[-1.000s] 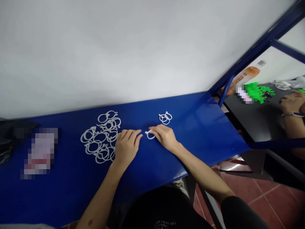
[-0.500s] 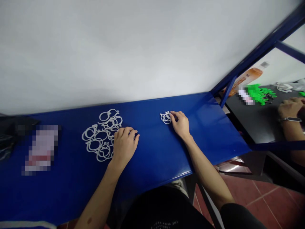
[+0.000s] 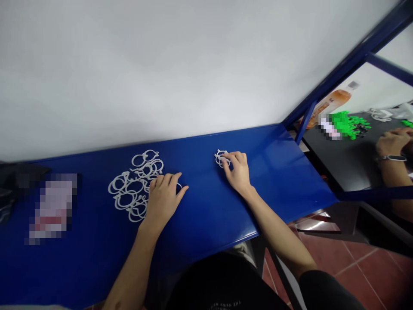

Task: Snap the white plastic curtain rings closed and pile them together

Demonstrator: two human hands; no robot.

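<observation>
Several white plastic rings with small knobs, like curtain rings (image 3: 125,199), lie in a loose, overlapping pile on the blue table (image 3: 200,215). My left hand (image 3: 164,196) rests over the pile's right edge, thumb and index finger spread apart. A white ring arc shows between that thumb and finger, and the palm hides part of the pile. Farther right, a small cluster of the same white rings (image 3: 219,162) lies by itself. Above it is my right hand (image 3: 237,170), its thumb and index fingertips bent at the rings with a gap between them; they partly cover the cluster.
Left of the pile lies a blurred-out pale packet (image 3: 54,206), with a black bag (image 3: 24,181) behind it. A white wall backs the table. Past the blue frame (image 3: 306,122), another person's hand (image 3: 392,142), green pieces (image 3: 346,122) and an orange bottle (image 3: 335,103) appear on a dark table.
My right hand has moved left, from the small cluster's right side to over it. My left hand has shifted slightly left, its thumb and index finger spreading wider. The view has shifted slightly.
</observation>
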